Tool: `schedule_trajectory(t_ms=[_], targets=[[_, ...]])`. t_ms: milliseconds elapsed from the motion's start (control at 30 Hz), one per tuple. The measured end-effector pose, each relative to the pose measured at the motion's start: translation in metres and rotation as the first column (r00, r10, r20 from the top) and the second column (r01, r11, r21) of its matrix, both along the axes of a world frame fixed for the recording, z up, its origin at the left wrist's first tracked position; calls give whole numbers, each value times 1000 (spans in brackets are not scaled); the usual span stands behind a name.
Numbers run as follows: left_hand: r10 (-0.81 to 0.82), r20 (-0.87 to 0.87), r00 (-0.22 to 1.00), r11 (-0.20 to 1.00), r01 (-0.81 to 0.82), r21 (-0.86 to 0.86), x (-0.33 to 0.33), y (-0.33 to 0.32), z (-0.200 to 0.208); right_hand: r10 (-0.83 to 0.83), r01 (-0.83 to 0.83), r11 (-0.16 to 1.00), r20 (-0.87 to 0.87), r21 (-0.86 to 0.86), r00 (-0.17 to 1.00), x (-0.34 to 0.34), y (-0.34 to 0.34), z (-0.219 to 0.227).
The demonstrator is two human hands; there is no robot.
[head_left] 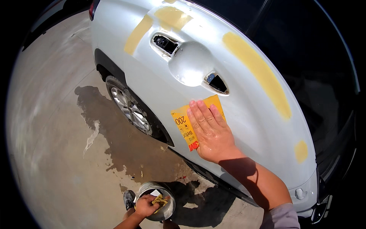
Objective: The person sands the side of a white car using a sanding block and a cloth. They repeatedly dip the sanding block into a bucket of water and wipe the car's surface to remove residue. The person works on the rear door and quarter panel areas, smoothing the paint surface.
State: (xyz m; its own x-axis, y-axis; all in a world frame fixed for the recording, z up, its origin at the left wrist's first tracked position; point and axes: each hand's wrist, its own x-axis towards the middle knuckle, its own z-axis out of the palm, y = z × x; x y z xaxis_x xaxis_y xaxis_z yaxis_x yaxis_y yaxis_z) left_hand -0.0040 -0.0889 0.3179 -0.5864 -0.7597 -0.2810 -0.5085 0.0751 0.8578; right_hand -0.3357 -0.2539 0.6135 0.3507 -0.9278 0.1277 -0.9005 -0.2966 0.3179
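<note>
My right hand (209,129) lies flat on a yellow sheet of sandpaper (182,126), holding it against the silver car door (244,126). Its fingers are stretched and close together; the thumb is hidden. Just above the fingertips is a dark handle opening (219,83); a second opening (165,44) sits farther up, past the round handle recess (190,63). Down at the left, my left hand (146,206) is closed on a crumpled yellow cloth or sponge (160,200), its exact kind unclear. That hand is over a bucket (172,204).
Yellowish patches mark the door, including a long one (259,74) below the window and others (138,34) toward the rear. A wheel (129,107) stands at the left. Wet concrete (126,152) spreads beside the car. A shoe (129,199) is by the bucket.
</note>
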Motion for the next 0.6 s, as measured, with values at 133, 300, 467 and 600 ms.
schedule_trajectory(t_ms=[133,300,467,600], targets=[[-41,-3,999,999,41,18,6,4,-9,27,-27,1000,49,5,998,22,-38,-9],[137,-31,990,982,-131,138,34,-10,-24,-143,143,990,-51,-11,988,-52,80,9],[49,155,987,987,-72,147,64,-26,-36,-187,181,980,-69,-82,980,-36,60,-1],[-41,244,969,997,25,69,58,-21,-59,32,-28,998,87,-53,996,35,-56,-1]])
